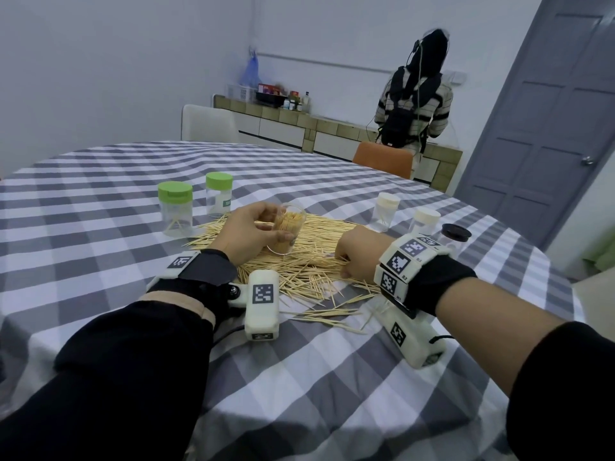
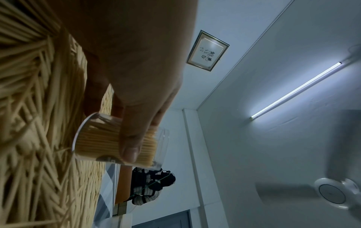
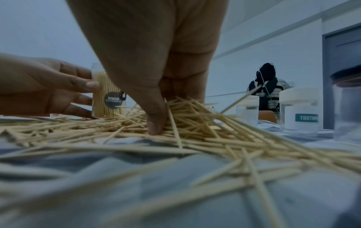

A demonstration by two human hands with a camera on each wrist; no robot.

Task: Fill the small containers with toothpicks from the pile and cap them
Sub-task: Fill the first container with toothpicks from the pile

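Note:
My left hand (image 1: 263,227) grips a clear, uncapped container (image 1: 289,227) packed with toothpicks, tilted over the toothpick pile (image 1: 309,261) on the checked tablecloth. In the left wrist view the thumb (image 2: 131,138) lies across the container (image 2: 109,141). The right wrist view shows its black label (image 3: 113,100) and its base on the pile's far edge. My right hand (image 1: 349,261) is down on the right side of the pile. Its thumb (image 3: 156,120) and curled fingers pinch a few toothpicks (image 3: 175,111).
Two green-capped containers (image 1: 175,207) (image 1: 218,193) stand behind the pile at left. Two white-capped ones (image 1: 386,211) (image 1: 425,221) and a black-lidded jar (image 1: 455,236) stand at right. A person (image 1: 414,104) stands at the far counter. An orange chair (image 1: 382,159) is at the table's far edge.

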